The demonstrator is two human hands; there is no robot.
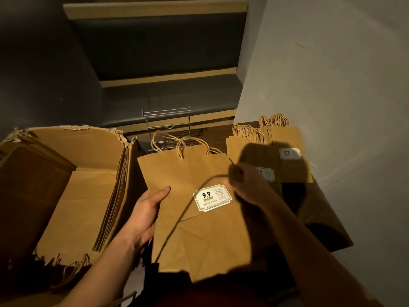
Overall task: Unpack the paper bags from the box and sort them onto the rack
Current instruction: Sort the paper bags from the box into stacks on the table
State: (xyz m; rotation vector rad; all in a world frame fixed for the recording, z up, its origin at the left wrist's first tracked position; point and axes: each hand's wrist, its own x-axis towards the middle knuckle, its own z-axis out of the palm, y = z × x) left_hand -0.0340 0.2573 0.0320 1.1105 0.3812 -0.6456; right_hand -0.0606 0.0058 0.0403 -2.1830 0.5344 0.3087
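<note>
A stack of flat brown paper bags (194,220) with a white "9.9" label lies in front of me, handles pointing away. My left hand (146,213) grips its left edge, thumb on top. My right hand (243,185) hovers over the stack's right side and pinches a thin dark cord (177,220) that loops down across the top bag. The open cardboard box (73,182) at the left holds more flat bags, some standing along its right wall. A small wire rack (168,125) stands just beyond the stack.
Two overlapping piles of labelled paper bags (287,160) lie on the floor at the right, beside a pale wall (332,85). A dark padded bench (168,96) with wooden trim runs behind the rack. Loose bag handles (66,269) poke out below the box.
</note>
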